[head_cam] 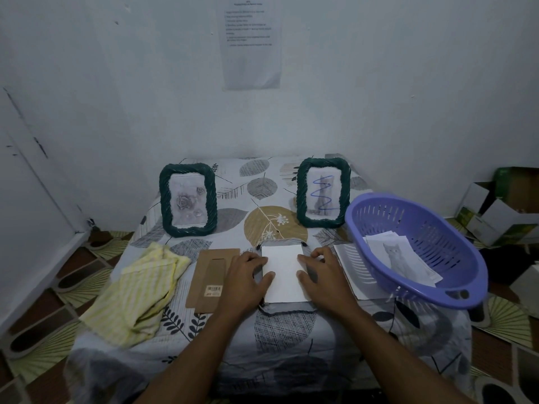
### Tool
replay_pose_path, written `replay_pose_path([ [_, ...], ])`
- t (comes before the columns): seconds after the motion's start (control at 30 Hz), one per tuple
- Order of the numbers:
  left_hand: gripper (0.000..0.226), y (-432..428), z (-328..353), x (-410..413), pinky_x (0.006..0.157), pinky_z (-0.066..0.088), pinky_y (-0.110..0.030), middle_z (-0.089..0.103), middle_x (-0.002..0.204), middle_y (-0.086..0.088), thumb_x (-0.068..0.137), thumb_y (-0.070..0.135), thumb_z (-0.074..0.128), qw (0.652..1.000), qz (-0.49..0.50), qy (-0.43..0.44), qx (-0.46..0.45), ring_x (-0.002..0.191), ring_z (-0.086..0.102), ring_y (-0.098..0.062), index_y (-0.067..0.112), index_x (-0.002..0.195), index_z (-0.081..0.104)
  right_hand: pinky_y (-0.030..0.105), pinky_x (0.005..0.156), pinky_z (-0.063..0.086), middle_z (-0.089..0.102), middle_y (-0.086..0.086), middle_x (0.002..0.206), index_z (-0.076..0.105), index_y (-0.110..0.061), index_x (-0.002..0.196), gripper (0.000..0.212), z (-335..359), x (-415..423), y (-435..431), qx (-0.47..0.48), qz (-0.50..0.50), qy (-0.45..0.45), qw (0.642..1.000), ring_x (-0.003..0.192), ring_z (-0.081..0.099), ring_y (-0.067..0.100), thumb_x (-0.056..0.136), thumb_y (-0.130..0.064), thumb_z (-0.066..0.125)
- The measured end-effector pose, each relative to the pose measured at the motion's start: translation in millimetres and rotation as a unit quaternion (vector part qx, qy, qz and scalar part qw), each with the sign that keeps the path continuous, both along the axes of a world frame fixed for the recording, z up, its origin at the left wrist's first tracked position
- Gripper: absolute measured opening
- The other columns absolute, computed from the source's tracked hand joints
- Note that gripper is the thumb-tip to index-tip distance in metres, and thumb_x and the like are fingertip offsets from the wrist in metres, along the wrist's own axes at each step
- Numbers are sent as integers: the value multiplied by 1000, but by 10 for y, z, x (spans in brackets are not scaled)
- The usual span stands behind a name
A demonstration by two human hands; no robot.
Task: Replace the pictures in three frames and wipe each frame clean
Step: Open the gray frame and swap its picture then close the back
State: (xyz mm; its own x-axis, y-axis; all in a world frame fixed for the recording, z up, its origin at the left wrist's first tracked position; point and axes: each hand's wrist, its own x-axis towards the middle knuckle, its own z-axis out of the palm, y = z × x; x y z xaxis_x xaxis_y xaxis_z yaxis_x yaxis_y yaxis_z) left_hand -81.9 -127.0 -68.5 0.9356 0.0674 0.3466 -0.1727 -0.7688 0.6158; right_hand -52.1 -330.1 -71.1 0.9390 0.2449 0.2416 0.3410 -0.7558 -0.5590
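A third frame [286, 307] lies face down on the table, mostly hidden under a white sheet [284, 272] that rests on its back. My left hand [246, 282] presses the sheet's left edge and my right hand [319, 275] presses its right edge. Two dark green woven frames stand upright at the back: the left frame [188, 199] shows a rose picture, the right frame [323, 193] shows a cat picture scribbled over in blue. The brown cardboard backing [210, 279] with its stand lies to the left of my hands. A yellow striped cloth [143, 290] is crumpled at the table's left.
A purple plastic basket [420, 249] sits tilted at the right and holds several papers, a cat picture [401, 259] on top. Another white sheet [355, 272] lies partly under it. A leaf-patterned cloth [268, 193] covers the table. Cardboard boxes [501, 205] stand on the floor at the right.
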Motion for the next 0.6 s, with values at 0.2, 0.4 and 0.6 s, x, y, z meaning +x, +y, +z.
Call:
replay_pose_path([
  [0.2,31,-2,154,30,87,34,-24,56,114,1,89,28,63,999,20,-23,-42,107,46,-13,14,117,63,32,97,41,38,-4,124,56,-23,132,42,8,-9,6,15,0,3,1000,111,45,14,92,-38,53],
  [0.4,36,323,247,56,88,42,-37,60,109,-12,88,32,45,992,90,10,93,104,53,-29,6,101,66,33,95,43,40,-4,121,59,-19,130,40,14,-8,-10,29,6,-1,1000,109,47,15,92,-32,55],
  [0.6,64,524,34,-30,104,34,-44,48,131,-22,86,40,59,962,211,110,137,120,46,-36,-7,128,48,33,97,42,39,-4,123,59,-20,129,41,19,-23,-2,25,2,0,1000,111,47,15,91,-35,57],
])
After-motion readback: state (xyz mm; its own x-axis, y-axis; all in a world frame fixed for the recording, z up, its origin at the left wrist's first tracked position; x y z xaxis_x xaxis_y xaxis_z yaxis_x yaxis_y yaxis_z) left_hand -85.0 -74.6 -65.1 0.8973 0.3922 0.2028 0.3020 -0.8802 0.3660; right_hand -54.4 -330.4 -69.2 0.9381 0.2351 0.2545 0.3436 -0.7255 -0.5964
